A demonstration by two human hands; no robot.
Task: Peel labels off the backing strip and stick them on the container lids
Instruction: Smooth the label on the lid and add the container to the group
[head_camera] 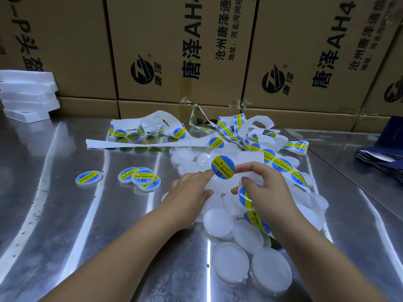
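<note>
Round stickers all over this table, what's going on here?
A person is labelling lids. One peeled label is held up between the index fingertips of the left hand and the right hand, which also grips the strip. The bare ones are piled under the hands. A few labelled lids lie off to the left on the table.

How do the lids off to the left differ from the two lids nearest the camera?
The labelled lids each carry a round blue-and-yellow label; the nearest lids are bare. The labelled lids lie apart from the heap, some overlapping and one alone; the nearest lids sit side by side at the heap's near edge. Shared: round, translucent white, lying on the metal table.
</note>
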